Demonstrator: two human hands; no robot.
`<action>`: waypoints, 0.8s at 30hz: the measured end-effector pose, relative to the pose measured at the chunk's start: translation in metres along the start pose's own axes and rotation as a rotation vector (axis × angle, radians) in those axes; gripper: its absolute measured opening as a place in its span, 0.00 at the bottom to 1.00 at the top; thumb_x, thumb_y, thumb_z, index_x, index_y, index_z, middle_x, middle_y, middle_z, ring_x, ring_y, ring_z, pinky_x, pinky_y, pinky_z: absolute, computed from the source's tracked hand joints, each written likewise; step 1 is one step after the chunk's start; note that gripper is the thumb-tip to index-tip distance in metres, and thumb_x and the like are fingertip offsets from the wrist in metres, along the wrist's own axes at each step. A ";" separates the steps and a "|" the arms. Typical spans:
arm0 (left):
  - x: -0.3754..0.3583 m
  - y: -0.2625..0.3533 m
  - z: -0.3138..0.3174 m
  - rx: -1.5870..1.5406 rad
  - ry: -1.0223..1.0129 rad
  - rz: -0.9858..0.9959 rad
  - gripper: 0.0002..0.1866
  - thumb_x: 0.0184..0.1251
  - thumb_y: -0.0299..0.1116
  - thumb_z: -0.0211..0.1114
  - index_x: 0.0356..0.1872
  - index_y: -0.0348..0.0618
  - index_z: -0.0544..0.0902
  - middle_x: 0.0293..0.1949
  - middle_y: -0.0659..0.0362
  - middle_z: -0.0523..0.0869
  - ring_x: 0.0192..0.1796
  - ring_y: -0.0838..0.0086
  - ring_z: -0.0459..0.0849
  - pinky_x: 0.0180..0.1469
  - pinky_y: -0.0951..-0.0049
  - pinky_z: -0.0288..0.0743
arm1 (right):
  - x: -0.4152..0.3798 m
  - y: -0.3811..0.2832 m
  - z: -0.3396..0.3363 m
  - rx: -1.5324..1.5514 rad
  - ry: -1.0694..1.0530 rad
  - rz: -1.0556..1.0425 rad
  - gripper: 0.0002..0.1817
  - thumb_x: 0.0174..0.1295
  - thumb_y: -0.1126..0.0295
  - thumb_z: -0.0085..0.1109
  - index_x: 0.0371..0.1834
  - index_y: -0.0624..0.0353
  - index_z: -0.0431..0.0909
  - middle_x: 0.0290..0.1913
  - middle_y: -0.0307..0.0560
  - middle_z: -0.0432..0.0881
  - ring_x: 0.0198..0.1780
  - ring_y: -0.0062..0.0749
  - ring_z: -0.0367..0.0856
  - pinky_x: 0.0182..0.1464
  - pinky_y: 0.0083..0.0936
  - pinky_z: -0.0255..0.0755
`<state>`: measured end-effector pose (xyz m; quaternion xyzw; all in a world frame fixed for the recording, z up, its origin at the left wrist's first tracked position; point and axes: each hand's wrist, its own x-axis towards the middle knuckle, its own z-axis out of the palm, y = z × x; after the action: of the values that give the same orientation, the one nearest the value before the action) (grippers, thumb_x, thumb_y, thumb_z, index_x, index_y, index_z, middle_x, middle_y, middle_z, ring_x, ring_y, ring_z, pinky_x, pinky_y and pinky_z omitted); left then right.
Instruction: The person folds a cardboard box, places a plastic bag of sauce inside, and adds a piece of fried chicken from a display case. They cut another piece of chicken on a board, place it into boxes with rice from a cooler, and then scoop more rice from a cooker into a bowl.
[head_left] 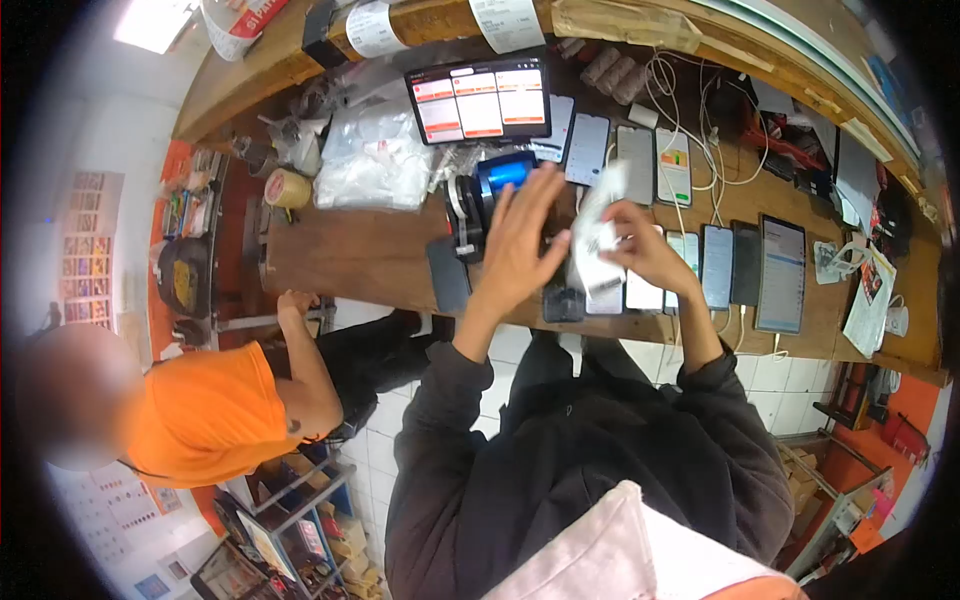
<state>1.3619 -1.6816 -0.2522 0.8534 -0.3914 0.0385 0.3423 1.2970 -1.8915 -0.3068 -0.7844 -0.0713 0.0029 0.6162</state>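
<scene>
A white paper slip, like a printed receipt (590,262), is pinched in the fingers of my right hand (650,255); its upper end is blurred. My left hand (520,245) lies with fingers spread over a black device with a blue top (506,174), its fingertips overlapping the lower part. Beside that device stands a black holder with a roll of tape (462,212). Left of my left wrist, a dark phone (448,277) rests near the table's front edge. Below the slip are more phones, among them a white one (643,294), partly covered by my right hand.
A lit tablet (480,102) stands behind the device, with clear plastic bags (370,160) and a tape roll (287,188) to its left. Several phones and a larger tablet (781,272) line the wooden table (345,250), with white cables. A person in orange (215,410) sits at left.
</scene>
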 end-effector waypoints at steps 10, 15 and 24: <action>-0.025 0.046 0.008 -0.728 -0.363 -0.408 0.17 0.56 0.32 0.67 0.47 0.37 0.80 0.23 0.62 0.82 0.29 0.76 0.81 0.35 0.76 0.72 | -0.025 -0.055 -0.051 -0.191 -0.548 0.016 0.23 0.56 0.68 0.61 0.55 0.57 0.70 0.29 0.44 0.82 0.35 0.30 0.80 0.41 0.30 0.71; -0.027 0.059 0.016 -0.436 -0.312 -0.126 0.09 0.56 0.34 0.67 0.32 0.38 0.82 0.26 0.55 0.84 0.30 0.69 0.82 0.35 0.72 0.71 | -0.046 -0.054 -0.035 -0.354 -0.446 -0.176 0.12 0.60 0.69 0.56 0.43 0.63 0.74 0.37 0.52 0.76 0.42 0.45 0.75 0.46 0.35 0.68; -0.071 0.079 0.043 0.075 0.079 0.376 0.06 0.60 0.33 0.62 0.31 0.42 0.77 0.31 0.60 0.79 0.35 0.69 0.77 0.47 0.68 0.64 | -0.045 -0.002 -0.026 0.093 -0.257 0.165 0.16 0.66 0.59 0.49 0.31 0.62 0.73 0.24 0.46 0.71 0.28 0.28 0.72 0.34 0.26 0.68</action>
<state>1.2498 -1.6985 -0.2647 0.7753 -0.5282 0.1498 0.3123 1.2547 -1.9210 -0.3027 -0.7515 -0.0846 0.1573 0.6351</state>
